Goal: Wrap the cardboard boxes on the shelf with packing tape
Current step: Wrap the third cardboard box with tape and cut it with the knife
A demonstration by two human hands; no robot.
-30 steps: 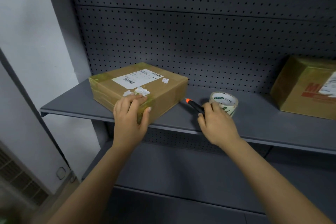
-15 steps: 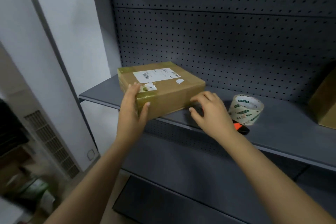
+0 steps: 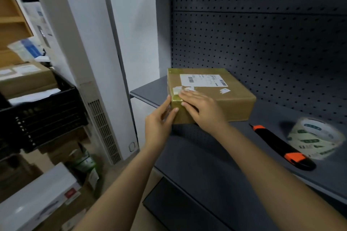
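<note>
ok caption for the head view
Left hand and right hand press a taped corner of the cardboard box; knife, tape roll beside.

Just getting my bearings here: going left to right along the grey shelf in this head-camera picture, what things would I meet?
The cardboard box → the orange-and-black utility knife → the roll of packing tape.

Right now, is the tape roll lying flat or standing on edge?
Lying flat: the tape roll rests on the shelf with its hole facing up.
</note>
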